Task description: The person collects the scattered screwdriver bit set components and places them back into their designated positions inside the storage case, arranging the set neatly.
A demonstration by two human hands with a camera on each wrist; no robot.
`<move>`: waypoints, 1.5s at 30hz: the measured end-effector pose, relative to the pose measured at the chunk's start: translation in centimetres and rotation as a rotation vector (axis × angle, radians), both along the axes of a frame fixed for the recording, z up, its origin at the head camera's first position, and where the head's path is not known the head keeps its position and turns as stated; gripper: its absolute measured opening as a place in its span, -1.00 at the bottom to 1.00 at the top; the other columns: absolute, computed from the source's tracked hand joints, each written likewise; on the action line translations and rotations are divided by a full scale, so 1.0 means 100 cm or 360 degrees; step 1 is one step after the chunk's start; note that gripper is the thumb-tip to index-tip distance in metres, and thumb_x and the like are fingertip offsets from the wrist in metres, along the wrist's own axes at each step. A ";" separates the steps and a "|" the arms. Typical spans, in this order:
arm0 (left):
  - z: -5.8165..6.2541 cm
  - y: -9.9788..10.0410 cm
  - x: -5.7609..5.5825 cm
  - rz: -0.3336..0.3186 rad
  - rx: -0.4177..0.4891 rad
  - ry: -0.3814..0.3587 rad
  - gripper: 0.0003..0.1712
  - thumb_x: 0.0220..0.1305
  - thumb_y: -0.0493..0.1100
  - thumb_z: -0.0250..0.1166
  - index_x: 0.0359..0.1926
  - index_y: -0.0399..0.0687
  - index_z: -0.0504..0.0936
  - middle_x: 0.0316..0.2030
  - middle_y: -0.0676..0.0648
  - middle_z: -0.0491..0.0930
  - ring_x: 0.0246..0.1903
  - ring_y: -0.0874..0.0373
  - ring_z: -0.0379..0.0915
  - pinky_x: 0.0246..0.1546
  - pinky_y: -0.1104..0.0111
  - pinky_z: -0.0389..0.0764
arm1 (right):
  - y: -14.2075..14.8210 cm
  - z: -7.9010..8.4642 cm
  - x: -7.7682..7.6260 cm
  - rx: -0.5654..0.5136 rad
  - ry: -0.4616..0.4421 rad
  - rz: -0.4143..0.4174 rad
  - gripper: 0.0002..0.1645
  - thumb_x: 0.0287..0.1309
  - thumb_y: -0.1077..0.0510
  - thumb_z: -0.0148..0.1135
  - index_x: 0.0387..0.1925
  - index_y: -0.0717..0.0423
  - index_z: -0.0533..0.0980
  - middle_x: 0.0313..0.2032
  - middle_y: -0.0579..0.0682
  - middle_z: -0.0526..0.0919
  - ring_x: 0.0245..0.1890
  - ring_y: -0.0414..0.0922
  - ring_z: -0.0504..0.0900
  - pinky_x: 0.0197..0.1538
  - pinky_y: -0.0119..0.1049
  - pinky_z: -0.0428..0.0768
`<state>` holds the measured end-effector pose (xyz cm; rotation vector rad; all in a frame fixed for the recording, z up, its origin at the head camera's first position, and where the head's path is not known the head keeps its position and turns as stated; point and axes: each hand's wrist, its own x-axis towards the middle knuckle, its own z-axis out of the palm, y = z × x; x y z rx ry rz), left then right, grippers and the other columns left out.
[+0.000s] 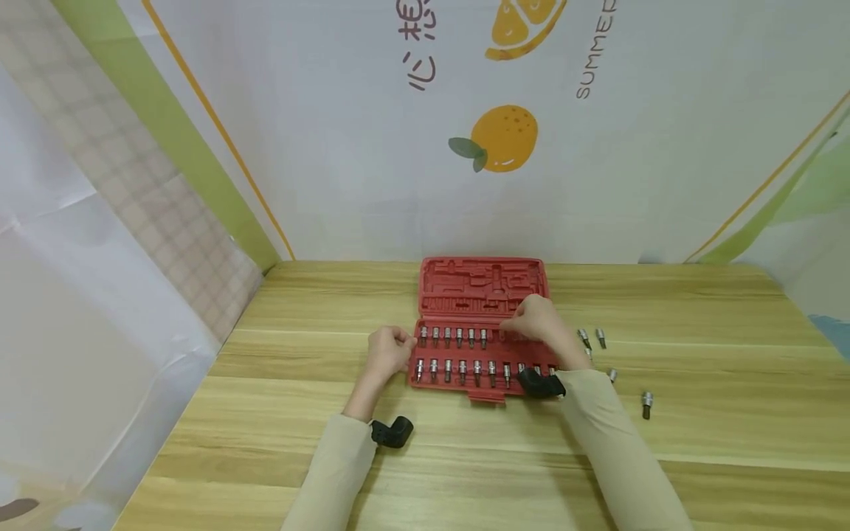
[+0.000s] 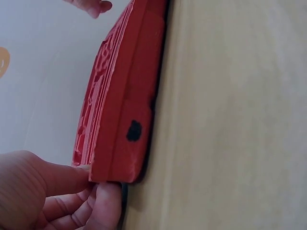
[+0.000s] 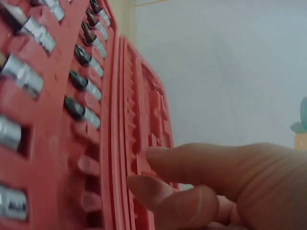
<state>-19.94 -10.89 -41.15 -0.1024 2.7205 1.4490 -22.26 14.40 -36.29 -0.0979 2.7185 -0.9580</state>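
A red socket case (image 1: 485,353) lies unfolded on the wooden table, two rows of bit sockets in its lower half. My left hand (image 1: 390,349) pinches the case's left end; in the left wrist view, the thumb lies over the rim and a finger underneath. My right hand (image 1: 536,318) hovers above the back row, just right of the last bit socket (image 1: 483,338) there. In the right wrist view, the right hand (image 3: 206,187) is bent with thumb and forefinger slightly apart, nothing visible between them. Bare slots (image 3: 88,165) show below the seated bit sockets (image 3: 86,86).
Several loose bit sockets lie right of the case, one bit socket (image 1: 647,405) farther forward. The lid (image 1: 481,284) leans back behind the trays. A printed cloth (image 1: 372,177) hangs at the table's back edge. Black cameras (image 1: 393,432) sit on both wrists.
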 end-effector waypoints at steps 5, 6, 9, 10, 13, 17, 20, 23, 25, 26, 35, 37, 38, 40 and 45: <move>-0.001 -0.002 0.001 -0.0012 -0.0005 0.0018 -0.84 0.26 -0.31 0.21 -0.42 -0.36 0.60 -0.63 -0.12 0.59 -0.81 0.22 0.43 -0.74 0.42 0.55 | 0.014 -0.001 0.002 -0.0052 -0.0030 -0.0033 -0.37 0.17 0.10 0.25 -0.93 -0.03 0.20 -0.89 -0.19 0.11 -0.83 -0.28 0.05 -0.68 -0.44 0.11; -0.001 -0.002 0.001 -0.0010 -0.0002 0.0016 -0.84 0.26 -0.31 0.21 -0.42 -0.36 0.60 -0.63 -0.12 0.58 -0.81 0.22 0.43 -0.74 0.42 0.56 | 0.017 -0.001 0.003 -0.0062 -0.0029 -0.0039 -0.37 0.17 0.09 0.25 -0.92 -0.03 0.20 -0.88 -0.19 0.11 -0.82 -0.28 0.04 -0.67 -0.43 0.11; -0.002 -0.003 0.002 -0.0010 0.0003 0.0008 -0.84 0.26 -0.31 0.21 -0.41 -0.36 0.60 -0.63 -0.12 0.58 -0.81 0.23 0.42 -0.74 0.42 0.56 | 0.026 -0.001 0.003 -0.0091 -0.0034 -0.0055 -0.38 0.16 0.09 0.25 -0.90 -0.02 0.19 -0.87 -0.18 0.13 -0.80 -0.28 0.04 -0.65 -0.42 0.10; -0.002 -0.003 0.002 -0.0010 0.0004 0.0005 -0.84 0.26 -0.31 0.21 -0.41 -0.36 0.60 -0.63 -0.12 0.58 -0.81 0.24 0.42 -0.74 0.42 0.56 | 0.029 -0.002 0.003 -0.0105 -0.0037 -0.0058 -0.39 0.16 0.09 0.24 -0.90 -0.02 0.19 -0.87 -0.18 0.15 -0.80 -0.27 0.05 -0.65 -0.42 0.10; -0.002 -0.003 0.002 -0.0005 0.0007 -0.0008 -0.84 0.26 -0.31 0.21 -0.41 -0.35 0.60 -0.63 -0.12 0.58 -0.82 0.24 0.42 -0.74 0.41 0.56 | 0.039 -0.004 0.004 -0.0143 -0.0032 -0.0069 -0.41 0.17 0.10 0.22 -0.88 -0.01 0.20 -0.86 -0.17 0.15 -0.80 -0.27 0.05 -0.65 -0.42 0.09; -0.001 -0.002 0.002 0.0004 0.0011 -0.0021 -0.84 0.26 -0.30 0.21 -0.42 -0.34 0.60 -0.63 -0.11 0.57 -0.82 0.24 0.41 -0.74 0.42 0.56 | 0.052 -0.006 0.005 -0.0203 -0.0039 -0.0090 -0.43 0.20 0.11 0.19 -0.86 0.00 0.21 -0.84 -0.17 0.16 -0.79 -0.26 0.07 -0.66 -0.41 0.13; -0.001 -0.002 0.001 0.0006 0.0011 -0.0020 -0.84 0.26 -0.31 0.21 -0.42 -0.34 0.59 -0.63 -0.11 0.57 -0.82 0.23 0.42 -0.75 0.42 0.55 | 0.062 -0.008 0.006 -0.0235 -0.0043 -0.0102 -0.47 0.22 0.11 0.17 -0.83 0.04 0.26 -0.84 -0.17 0.19 -0.79 -0.26 0.09 -0.66 -0.40 0.17; -0.001 -0.002 0.001 0.0004 0.0009 -0.0017 -0.84 0.26 -0.31 0.21 -0.43 -0.34 0.59 -0.64 -0.11 0.57 -0.82 0.23 0.42 -0.75 0.42 0.55 | 0.071 -0.009 0.007 -0.0256 -0.0032 -0.0102 -0.56 0.23 0.14 0.14 -0.74 0.22 0.42 -0.86 -0.18 0.22 -0.81 -0.29 0.11 -0.67 -0.42 0.18; -0.001 -0.002 0.001 0.0002 0.0010 -0.0018 -0.84 0.26 -0.31 0.21 -0.43 -0.34 0.59 -0.63 -0.11 0.57 -0.81 0.23 0.43 -0.75 0.42 0.55 | 0.077 -0.009 0.008 -0.0251 -0.0027 -0.0097 -0.63 0.24 0.16 0.12 -0.60 0.35 0.51 -0.86 -0.19 0.23 -0.81 -0.30 0.11 -0.68 -0.43 0.18; -0.001 -0.002 0.001 0.0004 0.0011 -0.0022 -0.84 0.26 -0.31 0.21 -0.42 -0.34 0.59 -0.63 -0.11 0.57 -0.81 0.23 0.43 -0.75 0.42 0.56 | 0.080 -0.008 0.008 -0.0256 -0.0033 -0.0104 -0.65 0.23 0.17 0.11 -0.54 0.39 0.54 -0.86 -0.20 0.24 -0.81 -0.30 0.12 -0.69 -0.43 0.18; 0.000 -0.001 0.001 0.0002 0.0019 -0.0020 -0.84 0.26 -0.31 0.21 -0.43 -0.35 0.59 -0.63 -0.11 0.57 -0.81 0.23 0.42 -0.74 0.42 0.56 | 0.103 -0.011 0.012 -0.0220 -0.0062 -0.0155 -0.66 0.26 0.15 0.09 -0.39 0.42 0.53 -0.83 -0.16 0.27 -0.76 -0.25 0.22 -0.59 -0.36 0.32; 0.000 -0.001 0.001 0.0000 0.0023 -0.0017 -0.83 0.26 -0.31 0.21 -0.43 -0.35 0.60 -0.64 -0.11 0.57 -0.81 0.23 0.42 -0.74 0.41 0.57 | 0.106 -0.012 0.012 -0.0232 -0.0073 -0.0166 -0.64 0.27 0.14 0.07 -0.32 0.46 0.52 -0.82 -0.14 0.30 -0.75 -0.25 0.22 -0.59 -0.37 0.30; 0.000 -0.001 0.001 -0.0001 0.0024 -0.0015 -0.83 0.26 -0.31 0.21 -0.43 -0.35 0.60 -0.64 -0.12 0.57 -0.81 0.22 0.43 -0.74 0.41 0.57 | 0.108 -0.012 0.013 -0.0228 -0.0077 -0.0172 -0.64 0.27 0.14 0.07 -0.30 0.46 0.52 -0.81 -0.13 0.32 -0.74 -0.25 0.22 -0.60 -0.37 0.29; 0.000 -0.001 0.001 -0.0004 0.0025 -0.0010 -0.83 0.26 -0.31 0.21 -0.44 -0.35 0.60 -0.63 -0.12 0.57 -0.81 0.22 0.43 -0.74 0.41 0.57 | 0.112 -0.013 0.013 -0.0223 -0.0068 -0.0188 -0.63 0.27 0.14 0.07 -0.29 0.47 0.51 -0.79 -0.11 0.36 -0.74 -0.25 0.23 -0.61 -0.38 0.27; 0.001 0.000 0.001 -0.0005 0.0029 -0.0007 -0.82 0.27 -0.31 0.20 -0.44 -0.35 0.60 -0.64 -0.12 0.57 -0.80 0.21 0.44 -0.74 0.40 0.57 | 0.122 -0.017 0.013 -0.0203 -0.0047 -0.0260 -0.67 0.25 0.12 0.10 -0.43 0.38 0.52 -0.75 -0.13 0.39 -0.70 -0.24 0.26 -0.62 -0.40 0.26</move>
